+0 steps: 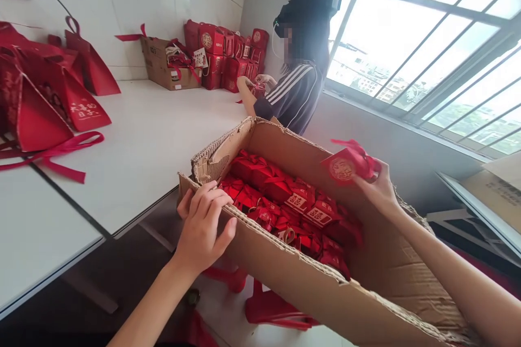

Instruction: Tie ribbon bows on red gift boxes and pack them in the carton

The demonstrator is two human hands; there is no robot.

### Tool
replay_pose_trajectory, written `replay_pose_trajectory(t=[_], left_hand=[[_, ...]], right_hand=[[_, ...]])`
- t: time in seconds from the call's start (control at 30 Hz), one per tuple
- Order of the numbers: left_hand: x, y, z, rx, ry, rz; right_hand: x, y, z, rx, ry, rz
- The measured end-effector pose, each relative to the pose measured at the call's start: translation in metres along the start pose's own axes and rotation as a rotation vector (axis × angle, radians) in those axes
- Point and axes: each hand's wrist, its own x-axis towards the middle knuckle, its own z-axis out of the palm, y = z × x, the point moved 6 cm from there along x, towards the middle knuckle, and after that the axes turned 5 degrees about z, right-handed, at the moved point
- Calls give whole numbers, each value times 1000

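A large open cardboard box (285, 276) fills the middle and lower right, with several small red gift boxes (280, 190) packed inside. My left hand (205, 225) rests on the box's near left edge, fingers apart and bent over the rim, holding no item. Above the box's right side, my right hand (376, 184) pinches a small red gift box (342, 169) with a gold round print and a red ribbon on top. That gift box hangs in the air, apart from those below.
Red triangular bags (40, 108) and a ribbon lie on the white table (154, 119) at left. Behind are a smaller carton (157, 65) and stacked red boxes (214, 40). A person (299, 87) works by the table. Red stools (272, 309) stand beneath the large box.
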Motion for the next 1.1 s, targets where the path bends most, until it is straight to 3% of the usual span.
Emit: replay_pose_trajectory(t=[0.2,0.3,0.4,0.53,0.7,0.77,0.9,1.1], left_hand=[[-1,-2,-2,1,10,26],[-2,-2,-2,10,-6,25],[-3,-1,-2,11,-18,8],[-3,1,-4,1,-33,-20],[-1,5,-8,-20,-35,-72],[-1,7,-10,-36,-27,-84],[-5,7,-8,-62,-13,-106],[-2,10,-5,-176,-57,-152]], right_hand=[[-70,-28,49,661,-561,536],[-105,-36,70,830,-690,696],[-119,-34,97,923,-710,723],[-104,-26,147,701,-625,460],[-72,-27,213,180,-521,-221],[-73,-22,239,-31,-499,-403],[-88,-6,275,-120,-505,-422],[-98,-12,293,-277,-486,-441]])
